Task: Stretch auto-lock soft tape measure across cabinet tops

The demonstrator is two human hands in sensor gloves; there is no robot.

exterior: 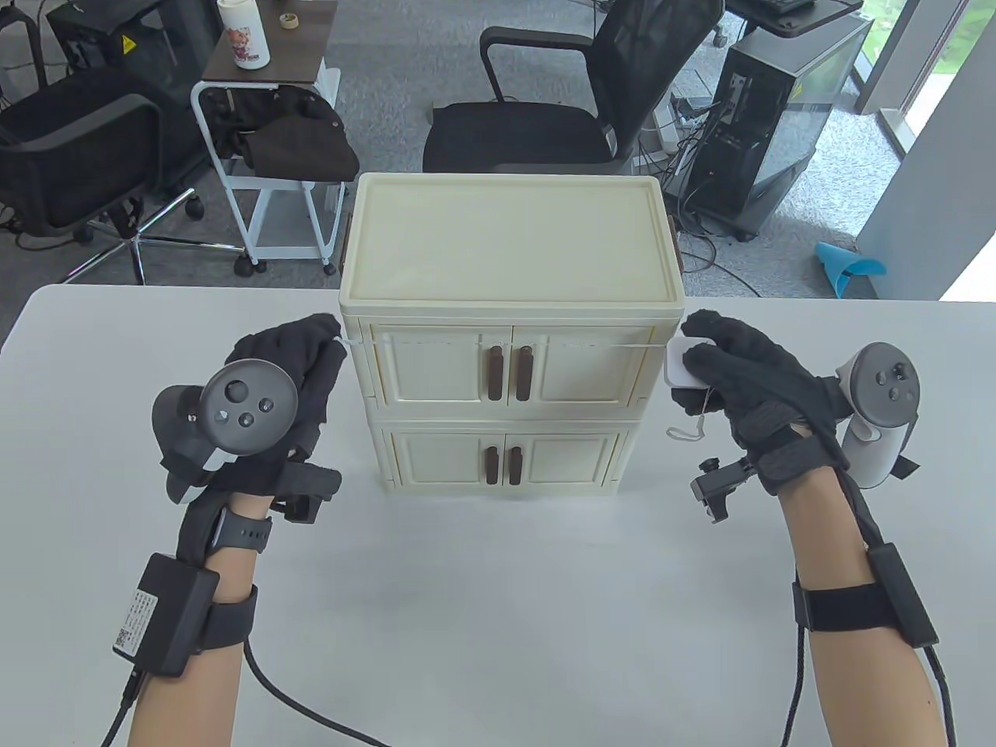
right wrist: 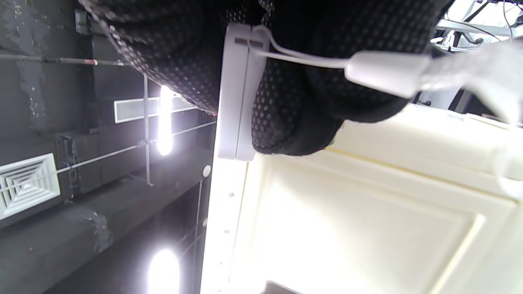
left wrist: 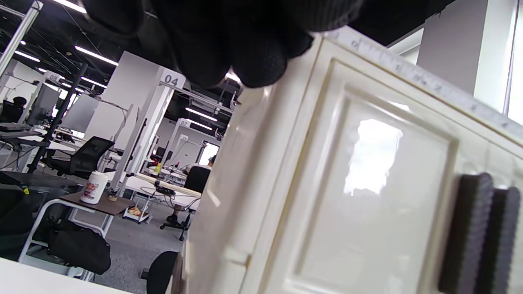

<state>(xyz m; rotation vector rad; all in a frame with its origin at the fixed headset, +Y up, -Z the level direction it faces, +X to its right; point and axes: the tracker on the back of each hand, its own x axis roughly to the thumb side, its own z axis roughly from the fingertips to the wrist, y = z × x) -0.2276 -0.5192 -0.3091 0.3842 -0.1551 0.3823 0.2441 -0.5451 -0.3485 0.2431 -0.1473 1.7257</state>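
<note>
A cream two-tier cabinet (exterior: 510, 233) with dark door handles stands at the table's middle. A thin white soft tape (exterior: 506, 342) runs across the front of its upper doors, just under the top edge. My left hand (exterior: 315, 354) pinches the tape's free end at the cabinet's left corner; the tape (left wrist: 429, 81) also shows in the left wrist view. My right hand (exterior: 712, 362) grips the white square tape case (exterior: 683, 364) at the right corner. A small white loop strap (exterior: 689, 430) hangs from the case (right wrist: 237, 102).
The white table (exterior: 498, 591) spreads in front of the cabinet. Behind it stand a black office chair (exterior: 576, 93), a white cart (exterior: 264, 156) with a dark bag, and a computer tower (exterior: 778, 117).
</note>
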